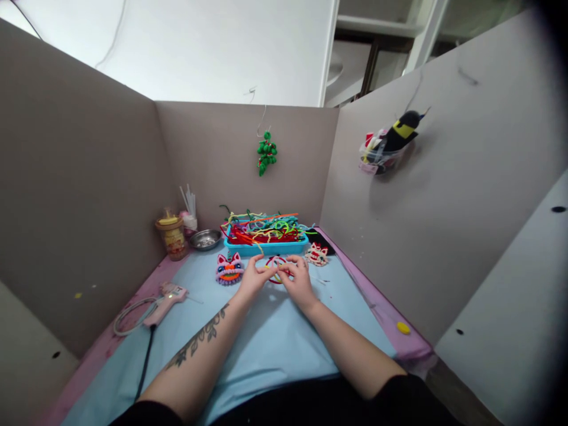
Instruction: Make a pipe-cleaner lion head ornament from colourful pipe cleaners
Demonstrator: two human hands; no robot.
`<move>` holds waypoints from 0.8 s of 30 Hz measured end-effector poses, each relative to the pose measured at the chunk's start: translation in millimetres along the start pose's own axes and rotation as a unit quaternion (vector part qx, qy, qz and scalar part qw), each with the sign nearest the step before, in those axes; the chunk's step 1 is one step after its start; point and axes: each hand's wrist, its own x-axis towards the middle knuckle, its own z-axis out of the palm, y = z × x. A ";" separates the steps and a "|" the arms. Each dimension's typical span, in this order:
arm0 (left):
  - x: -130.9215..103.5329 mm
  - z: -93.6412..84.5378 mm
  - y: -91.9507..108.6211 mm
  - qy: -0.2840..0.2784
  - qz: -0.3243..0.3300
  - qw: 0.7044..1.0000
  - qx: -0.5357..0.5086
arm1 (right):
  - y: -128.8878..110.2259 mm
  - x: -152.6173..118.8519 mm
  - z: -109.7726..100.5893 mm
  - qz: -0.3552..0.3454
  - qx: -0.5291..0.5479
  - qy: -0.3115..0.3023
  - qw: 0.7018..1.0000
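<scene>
My left hand (pixel 254 277) and my right hand (pixel 299 285) meet above the middle of the table, fingertips almost together. Between them is a rounded piece of bent pipe cleaners (pixel 277 278), mostly red with some yellow. Both hands have thumb and fingers closed on it, and the fingers cover part of its shape. Just left of my left hand lies a purple, orange and pink pipe-cleaner animal head (pixel 229 270). Beyond my right hand is a cream and red pipe-cleaner head (pixel 316 254).
Behind my hands, a blue tray (pixel 266 248) overflows with coloured pipe cleaners. A pink glue gun (pixel 165 304) with its cord lies left. A metal bowl (pixel 205 239) and a lidded cup (pixel 172 239) stand at back left. Grey panels (pixel 248 189) enclose the table.
</scene>
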 end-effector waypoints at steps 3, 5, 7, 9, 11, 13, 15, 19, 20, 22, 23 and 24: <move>-2.9 2.7 1.8 0.027 -0.010 1.000 -0.012 | -2.7 -1.3 -1.6 -0.039 -0.028 -0.005 0.999; -4.0 4.1 3.1 0.050 -0.019 0.999 -0.009 | -5.8 -2.4 -2.7 -0.070 -0.046 -0.007 0.996; -4.3 4.9 3.9 0.067 -0.027 0.997 -0.006 | -8.9 -3.7 -3.0 -0.099 -0.060 -0.007 0.993; -4.4 5.5 4.2 0.074 -0.035 0.997 -0.011 | -11.1 -4.5 -2.4 -0.114 -0.065 -0.003 0.991; -4.4 5.9 4.3 0.072 -0.039 0.997 -0.017 | -11.7 -4.7 -1.3 -0.106 -0.058 0.006 0.993; -4.7 6.0 4.4 0.067 -0.029 0.997 -0.021 | -10.8 -4.4 -0.2 -0.088 -0.045 0.009 0.995; -5.1 6.1 4.6 0.067 -0.014 0.997 -0.022 | -9.2 -4.1 0.7 -0.072 -0.034 0.005 0.997; -6.0 6.6 5.5 0.073 -0.018 0.997 -0.030 | -7.6 -4.1 1.0 -0.068 -0.027 0.001 0.997; -6.2 6.8 5.8 0.074 -0.024 0.996 -0.032 | -7.9 -4.2 0.8 -0.071 -0.028 0.001 0.997; -6.4 6.9 6.0 0.075 -0.030 0.996 -0.031 | -8.9 -4.2 0.2 -0.076 -0.029 0.002 0.997; -6.3 6.9 5.9 0.074 -0.030 0.996 -0.027 | -9.4 -4.1 -0.1 -0.072 -0.028 0.004 0.997; -6.1 6.7 5.5 0.071 -0.028 0.997 -0.020 | -9.7 -3.9 -0.3 -0.065 -0.027 0.005 0.997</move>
